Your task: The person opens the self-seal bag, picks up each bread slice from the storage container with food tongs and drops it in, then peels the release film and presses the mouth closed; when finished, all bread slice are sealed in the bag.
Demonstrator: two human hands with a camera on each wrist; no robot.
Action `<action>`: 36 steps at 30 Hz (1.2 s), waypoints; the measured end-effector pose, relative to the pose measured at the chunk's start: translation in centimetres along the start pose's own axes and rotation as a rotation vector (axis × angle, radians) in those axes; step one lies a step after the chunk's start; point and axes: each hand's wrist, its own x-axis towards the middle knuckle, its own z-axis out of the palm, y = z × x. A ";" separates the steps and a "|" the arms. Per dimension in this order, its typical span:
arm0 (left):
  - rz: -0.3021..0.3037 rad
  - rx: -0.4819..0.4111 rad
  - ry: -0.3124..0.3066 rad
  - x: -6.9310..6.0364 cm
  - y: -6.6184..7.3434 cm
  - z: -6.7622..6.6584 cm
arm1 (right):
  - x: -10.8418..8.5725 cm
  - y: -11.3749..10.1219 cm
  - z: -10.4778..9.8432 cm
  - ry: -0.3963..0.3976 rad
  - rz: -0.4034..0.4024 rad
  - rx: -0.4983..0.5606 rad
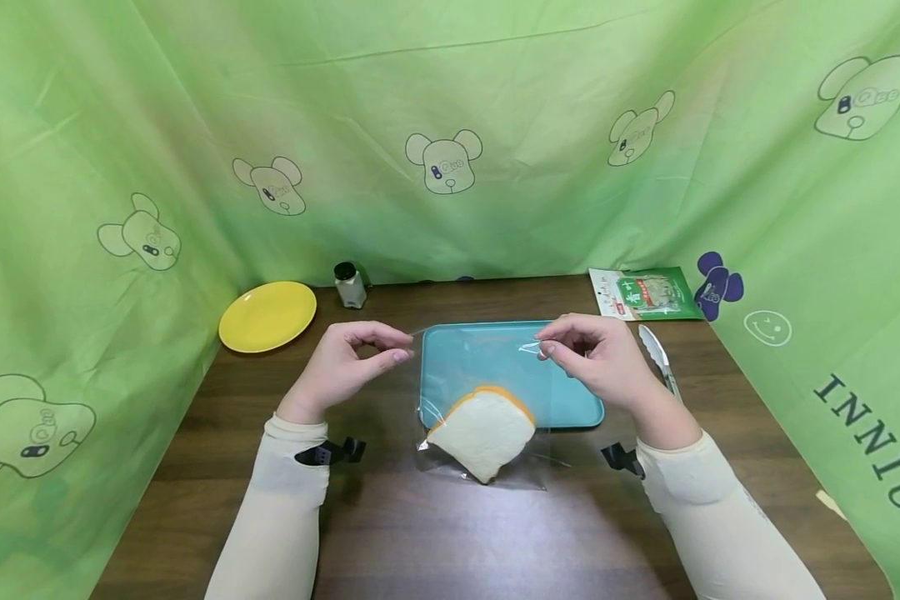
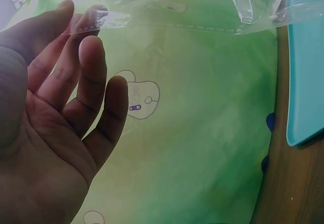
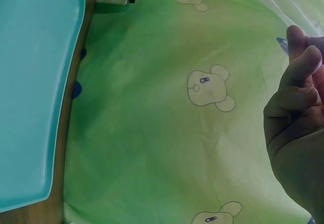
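Note:
A clear plastic bag (image 1: 525,471) hangs between my two hands in the head view, with a slice of bread (image 1: 483,433) at its bottom. The slice is white with an orange-brown crust and sits tilted, one corner pointing down. My left hand (image 1: 345,371) pinches the bag's upper left corner between thumb and fingertips. Opposite it, my right hand (image 1: 600,362) pinches the upper right corner. The left wrist view shows the bag's crimped edge (image 2: 202,29) running from the fingers of my left hand (image 2: 61,102). In the right wrist view, my right hand (image 3: 296,102) has curled fingers near the plastic.
Behind the bag lies a blue tray (image 1: 581,408). A yellow plate (image 1: 267,317) and a black-capped jar (image 1: 350,286) stand at the back left. On the right are a green-and-white packet (image 1: 645,293) and metal tongs (image 1: 657,354). Green curtains (image 1: 450,75) enclose the table.

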 end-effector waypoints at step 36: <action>0.104 -0.098 0.051 -0.2 -0.2 0.0 | 0.3 1.0 -0.4 -0.022 -0.122 0.287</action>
